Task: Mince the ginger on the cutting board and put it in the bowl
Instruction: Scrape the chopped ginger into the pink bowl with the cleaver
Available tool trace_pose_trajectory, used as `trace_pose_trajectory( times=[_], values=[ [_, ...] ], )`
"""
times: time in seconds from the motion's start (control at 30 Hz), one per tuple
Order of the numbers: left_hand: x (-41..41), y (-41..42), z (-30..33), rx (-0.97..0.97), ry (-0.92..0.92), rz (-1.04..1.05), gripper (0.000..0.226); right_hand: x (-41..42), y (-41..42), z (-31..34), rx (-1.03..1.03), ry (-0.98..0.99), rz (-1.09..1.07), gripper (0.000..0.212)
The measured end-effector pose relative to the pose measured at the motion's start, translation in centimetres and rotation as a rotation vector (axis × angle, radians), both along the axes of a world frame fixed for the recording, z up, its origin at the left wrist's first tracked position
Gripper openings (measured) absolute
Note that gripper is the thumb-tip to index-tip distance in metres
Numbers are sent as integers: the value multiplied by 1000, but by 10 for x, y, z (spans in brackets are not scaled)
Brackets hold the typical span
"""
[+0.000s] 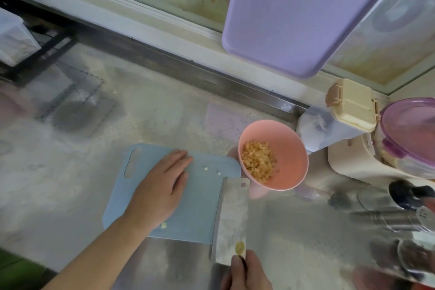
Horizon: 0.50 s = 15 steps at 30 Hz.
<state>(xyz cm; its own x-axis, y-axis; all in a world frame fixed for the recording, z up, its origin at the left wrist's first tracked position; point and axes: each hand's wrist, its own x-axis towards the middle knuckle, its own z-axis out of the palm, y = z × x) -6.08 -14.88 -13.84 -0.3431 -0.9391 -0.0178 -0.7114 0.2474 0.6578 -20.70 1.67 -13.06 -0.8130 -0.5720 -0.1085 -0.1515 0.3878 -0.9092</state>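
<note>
A light blue cutting board (202,209) lies on the counter in front of me. My left hand (160,188) rests flat on it with straight fingers. A few small ginger bits (206,168) remain on the board. The pink bowl (292,155) stands just right of the board's far corner and holds a heap of minced ginger (257,163). My right hand (247,273) grips the handle of a cleaver (231,221), whose broad blade lies along the board's right edge with its tip near the bowl.
A purple board (301,14) hangs against the window above the bowl. A lidded cream container (353,106), a purple-lidded tub (409,125) and a rack of metal utensils (386,216) crowd the right side. A black wire rack (47,54) stands far left.
</note>
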Motion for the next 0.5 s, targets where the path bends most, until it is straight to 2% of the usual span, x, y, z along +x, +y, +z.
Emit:
trace_pose_trajectory(
  times=[0.07, 0.1, 0.17, 0.37, 0.5],
  values=[
    [-1, 8, -4, -25, 5, -18, 44, 8, 11, -14, 271, -7, 151, 12],
    [0, 11, -6, -34, 13, -25, 43, 8, 19, -20, 346, -32, 143, 19],
    [1, 15, -10, -52, 38, -32, 42, 16, 12, -21, 380, -72, 154, 27],
    [4, 16, -16, -71, 54, -78, 43, 22, -7, -10, 452, -168, 266, 16],
    [2, 18, -18, -111, -69, -121, 57, 29, -22, 6, 489, -101, 373, 22]
  ],
)
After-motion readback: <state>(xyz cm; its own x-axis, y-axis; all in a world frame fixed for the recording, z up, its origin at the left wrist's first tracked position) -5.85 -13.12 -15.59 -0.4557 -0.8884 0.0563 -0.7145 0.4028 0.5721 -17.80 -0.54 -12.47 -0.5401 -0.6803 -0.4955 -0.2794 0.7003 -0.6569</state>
